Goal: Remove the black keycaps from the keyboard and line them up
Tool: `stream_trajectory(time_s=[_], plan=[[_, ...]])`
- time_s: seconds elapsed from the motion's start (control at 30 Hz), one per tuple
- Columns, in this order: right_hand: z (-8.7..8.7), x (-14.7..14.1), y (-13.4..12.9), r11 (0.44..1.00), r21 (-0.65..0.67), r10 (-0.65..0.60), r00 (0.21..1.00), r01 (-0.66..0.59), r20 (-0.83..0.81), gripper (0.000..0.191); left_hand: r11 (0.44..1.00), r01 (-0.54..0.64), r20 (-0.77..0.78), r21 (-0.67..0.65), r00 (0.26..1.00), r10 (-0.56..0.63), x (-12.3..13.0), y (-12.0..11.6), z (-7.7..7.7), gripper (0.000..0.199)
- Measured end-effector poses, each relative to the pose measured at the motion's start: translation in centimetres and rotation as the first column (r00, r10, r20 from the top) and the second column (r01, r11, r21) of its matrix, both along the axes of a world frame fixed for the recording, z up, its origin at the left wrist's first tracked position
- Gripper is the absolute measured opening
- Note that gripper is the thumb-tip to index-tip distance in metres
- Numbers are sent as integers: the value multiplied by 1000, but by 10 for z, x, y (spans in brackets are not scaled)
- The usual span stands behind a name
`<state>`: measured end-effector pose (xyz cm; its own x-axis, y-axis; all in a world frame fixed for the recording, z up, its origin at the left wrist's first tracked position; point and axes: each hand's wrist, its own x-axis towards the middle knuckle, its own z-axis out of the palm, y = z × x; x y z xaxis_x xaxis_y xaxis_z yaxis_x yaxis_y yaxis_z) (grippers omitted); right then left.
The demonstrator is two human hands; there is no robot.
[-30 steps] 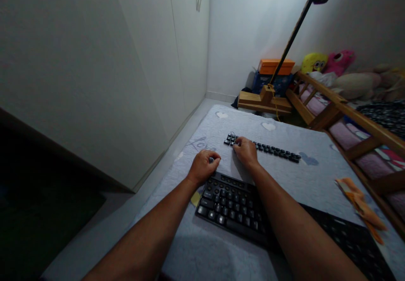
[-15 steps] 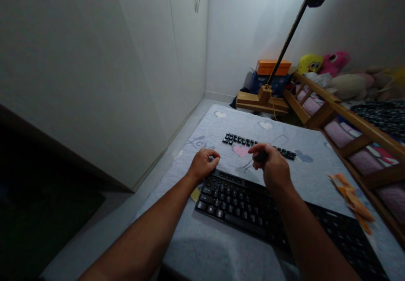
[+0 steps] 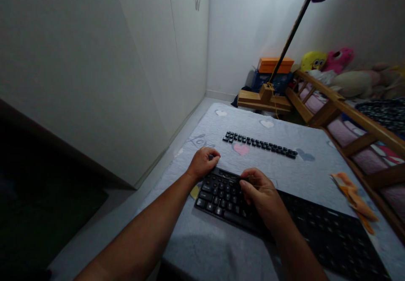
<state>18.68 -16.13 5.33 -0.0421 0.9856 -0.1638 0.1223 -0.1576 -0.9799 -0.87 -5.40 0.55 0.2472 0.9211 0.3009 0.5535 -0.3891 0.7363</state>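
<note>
A black keyboard [image 3: 228, 218] lies slantwise on the bed-like surface, with its upper row partly stripped of keycaps. My left hand [image 3: 205, 163] is curled at the keyboard's top left corner, thumb and forefinger closed; a small dark bit shows between them, too small to name. Over the upper rows, my right hand [image 3: 257, 190] grips a wire keycap puller [image 3: 272, 183], whose thin wire loop sticks out beside the hand. Beyond the keyboard, loose black keycaps [image 3: 259, 144] stand lined up in two rows.
The quilted cover [image 3: 180, 230] has heart prints. An orange cloth [image 3: 351, 194] lies at the right near a wooden bed rail [image 3: 363, 122]. A pole on a wooden base [image 3: 264, 97] and stacked boxes [image 3: 275, 66] stand at the back. White wardrobe doors [image 3: 133, 61] line the left.
My right hand has come down and left, from above the keyboard's far edge onto its upper rows, carrying the puller. My left hand stays at the corner.
</note>
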Motion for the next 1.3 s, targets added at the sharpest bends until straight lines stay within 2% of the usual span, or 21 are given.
stream_trajectory(time_s=[0.1, 0.23, 0.3, 0.5, 0.77, 1.0, 1.3], plan=[[-3, 0, -2, 1000, 19, 18, 999, -19, 43, 20, 1000, 0, -4, 1, 1000, 0, 0, 0, 0, 13], [-3, -2, -5, 997, -36, 65, 998, -65, -3, 25, 1000, 0, 2, 2, 1000, -1, 0, 0, -1, 13], [-4, -3, -6, 996, -39, 86, 996, -85, 27, 24, 1000, 3, -3, 5, 1000, -3, 0, 0, -1, 13], [-3, -7, -7, 990, 51, 111, 962, -128, 248, 16, 1000, -1, -11, 24, 1000, 1, 0, 0, 0, 12], [-5, -12, -7, 974, 144, 103, 905, -177, 413, 16, 1000, -2, -8, 15, 1000, 2, 0, 0, -1, 11], [-8, -16, -9, 966, 162, 110, 885, -202, 453, 16, 1000, 6, -15, 14, 1000, -6, 0, 1, -2, 11], [-2, -21, -12, 930, 274, 70, 852, -243, 518, 13, 1000, 2, -6, 12, 1000, -2, 0, 0, 0, 10]])
